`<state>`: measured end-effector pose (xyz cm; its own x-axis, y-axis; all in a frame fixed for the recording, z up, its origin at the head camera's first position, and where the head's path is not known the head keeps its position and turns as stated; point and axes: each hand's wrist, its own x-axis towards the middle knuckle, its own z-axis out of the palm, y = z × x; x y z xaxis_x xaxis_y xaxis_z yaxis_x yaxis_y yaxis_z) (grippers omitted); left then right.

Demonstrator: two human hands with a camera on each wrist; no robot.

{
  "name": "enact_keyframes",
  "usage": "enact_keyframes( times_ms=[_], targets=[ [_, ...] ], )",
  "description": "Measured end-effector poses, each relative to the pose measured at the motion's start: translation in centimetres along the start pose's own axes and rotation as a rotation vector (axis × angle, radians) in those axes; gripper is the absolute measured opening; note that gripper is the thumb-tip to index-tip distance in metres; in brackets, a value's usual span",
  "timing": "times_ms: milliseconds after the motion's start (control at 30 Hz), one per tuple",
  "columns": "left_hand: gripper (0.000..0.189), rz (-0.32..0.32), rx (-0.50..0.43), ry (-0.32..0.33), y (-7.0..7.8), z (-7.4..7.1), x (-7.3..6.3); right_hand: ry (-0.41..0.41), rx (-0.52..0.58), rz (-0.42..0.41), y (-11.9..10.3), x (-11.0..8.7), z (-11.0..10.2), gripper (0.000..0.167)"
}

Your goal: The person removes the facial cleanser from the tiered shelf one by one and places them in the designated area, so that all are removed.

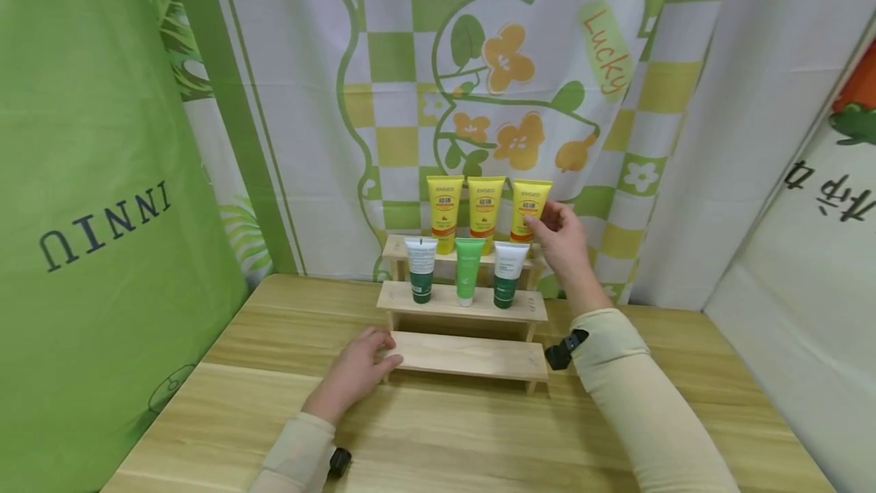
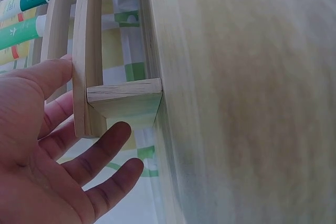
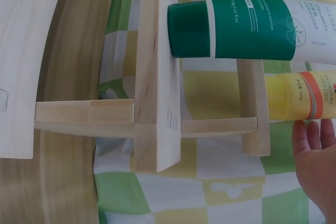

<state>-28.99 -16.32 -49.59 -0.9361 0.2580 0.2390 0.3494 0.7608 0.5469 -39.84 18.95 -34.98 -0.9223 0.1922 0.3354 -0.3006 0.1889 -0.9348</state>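
Three yellow squeeze tubes stand upright on the top step of a wooden tiered stand. My right hand [image 1: 563,240] holds the rightmost yellow tube [image 1: 529,205], thumb across its front; in the right wrist view, fingers [image 3: 314,139] lie along that tube's side. On the middle step stand a white-and-green tube [image 1: 421,271], a green tube [image 1: 468,271] and another white-and-green tube [image 1: 507,274]. At the left end of the bottom step [image 1: 468,352], my left hand [image 1: 355,368] touches the board. Its lower fingers [image 2: 113,145] extend loosely past the board's end in the left wrist view.
The stand rests on a wood-grain table [image 1: 287,402]. Behind it hangs a patterned curtain [image 1: 393,59], close to the top step. A green cloth [image 1: 103,196] hangs at the left, and a white printed cloth [image 1: 814,249] at the right.
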Motion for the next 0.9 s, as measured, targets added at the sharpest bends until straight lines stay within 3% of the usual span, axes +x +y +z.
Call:
enact_keyframes(
  times_ms=[900],
  targets=[
    [0.023, -0.001, 0.007, -0.015, 0.79, -0.68, -0.11, 0.059, -0.026, -0.025, -0.62, -0.09, -0.29, 0.047]
  ],
)
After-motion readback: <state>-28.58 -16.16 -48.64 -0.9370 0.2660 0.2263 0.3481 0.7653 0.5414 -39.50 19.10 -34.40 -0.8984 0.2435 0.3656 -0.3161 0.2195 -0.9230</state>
